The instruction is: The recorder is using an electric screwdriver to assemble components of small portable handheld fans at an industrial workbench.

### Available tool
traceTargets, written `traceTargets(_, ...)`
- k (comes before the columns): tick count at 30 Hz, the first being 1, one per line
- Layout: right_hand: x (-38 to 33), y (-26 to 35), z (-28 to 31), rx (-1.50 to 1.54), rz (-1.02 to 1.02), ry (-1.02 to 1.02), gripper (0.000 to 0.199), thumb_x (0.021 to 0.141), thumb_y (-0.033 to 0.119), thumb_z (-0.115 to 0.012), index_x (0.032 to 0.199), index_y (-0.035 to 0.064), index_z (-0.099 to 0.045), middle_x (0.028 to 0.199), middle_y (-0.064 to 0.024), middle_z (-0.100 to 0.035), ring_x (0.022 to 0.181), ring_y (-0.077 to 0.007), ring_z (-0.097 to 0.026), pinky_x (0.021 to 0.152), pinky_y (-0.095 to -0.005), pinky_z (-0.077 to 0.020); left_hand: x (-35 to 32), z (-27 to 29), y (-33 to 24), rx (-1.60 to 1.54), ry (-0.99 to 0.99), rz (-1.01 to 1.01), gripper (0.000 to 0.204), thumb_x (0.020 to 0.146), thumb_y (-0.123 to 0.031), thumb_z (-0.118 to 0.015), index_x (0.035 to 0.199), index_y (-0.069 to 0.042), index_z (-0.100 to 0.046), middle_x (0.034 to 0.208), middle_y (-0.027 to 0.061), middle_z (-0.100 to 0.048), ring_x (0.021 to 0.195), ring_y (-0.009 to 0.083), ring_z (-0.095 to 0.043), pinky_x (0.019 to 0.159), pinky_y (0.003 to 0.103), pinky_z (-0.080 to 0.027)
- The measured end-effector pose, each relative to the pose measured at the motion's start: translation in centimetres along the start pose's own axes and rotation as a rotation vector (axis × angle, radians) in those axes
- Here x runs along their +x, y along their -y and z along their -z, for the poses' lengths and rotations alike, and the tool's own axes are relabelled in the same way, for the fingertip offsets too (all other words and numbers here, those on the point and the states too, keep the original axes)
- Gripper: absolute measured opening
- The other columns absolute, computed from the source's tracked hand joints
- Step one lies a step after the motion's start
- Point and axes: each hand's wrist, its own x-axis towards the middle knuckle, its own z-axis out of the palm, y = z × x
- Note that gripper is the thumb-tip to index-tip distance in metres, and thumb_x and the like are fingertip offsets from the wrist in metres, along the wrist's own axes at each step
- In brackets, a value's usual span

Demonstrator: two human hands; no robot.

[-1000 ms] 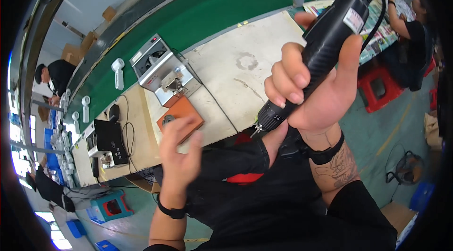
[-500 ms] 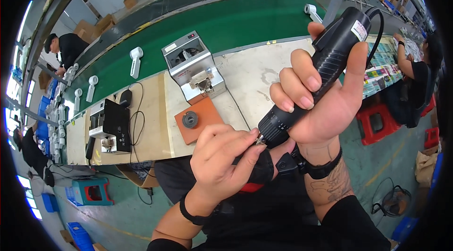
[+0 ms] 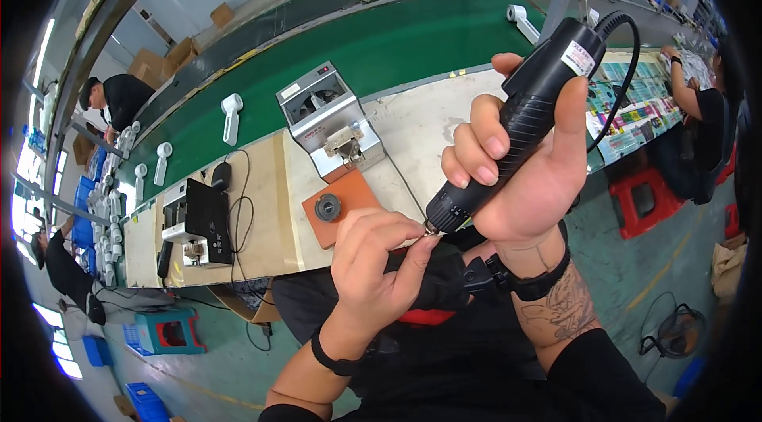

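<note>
My right hand (image 3: 533, 192) is wrapped around a black electric screwdriver (image 3: 528, 117), its cable looping off the upper end. The tool slants down to the left over the near side of the workbench. At its tip, the thumb and forefinger of my left hand (image 3: 369, 263) pinch a small shiny metal piece (image 3: 431, 229); whether it is a bit or a screw I cannot tell, as the fingertips partly cover it. Just beyond my left hand lies an orange-brown block (image 3: 359, 190) with a dark round part (image 3: 327, 207) on it. A silver screw feeder (image 3: 337, 124) stands behind that block.
A second, black-sided feeder (image 3: 208, 224) with a cable sits at the bench's left. White handheld fans (image 3: 231, 117) lie along the green conveyor belt (image 3: 381, 45). One co-worker (image 3: 125, 101) is at the far left, another (image 3: 706, 120) at the right near a red stool (image 3: 644, 204).
The screwdriver and my right hand have moved slightly left. My left fingers stay at the tool's tip. The bench and feeders appear shifted a little to the right in the picture.
</note>
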Motion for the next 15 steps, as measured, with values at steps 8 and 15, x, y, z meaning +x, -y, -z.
traceTargets(8, 0.1, -0.8, -0.2, -0.127, 0.043, -0.07, 0.071, 0.105, 0.07, -0.037, 0.135, 0.0077, -0.051, 0.067, -0.0005, -0.048, 0.051, -0.0129, -0.045, 0.054, -0.0339, -0.0418, -0.7, -0.2, 0.2, 0.13, -0.005, 0.065, 0.022, 0.078, -0.004, -0.085, 0.091, -0.005, -0.067, 0.09, 0.0071, -0.065, 0.086, 0.027, -0.06, 0.081, 0.037, -0.04)
traceTargets(15, 0.2, -2.0, 0.3, -0.164, 0.073, -0.086, 0.07, 0.105, 0.069, -0.036, 0.133, 0.0063, -0.051, 0.068, -0.0013, -0.049, 0.052, -0.0137, -0.047, 0.055, -0.0344, -0.0432, -2.0, -1.2, 0.7, -0.012, 0.002, 0.27, 0.013, 0.091, -0.003, -0.073, 0.096, -0.003, -0.062, 0.095, 0.0097, -0.061, 0.092, 0.0284, -0.057, 0.087, 0.037, -0.038)
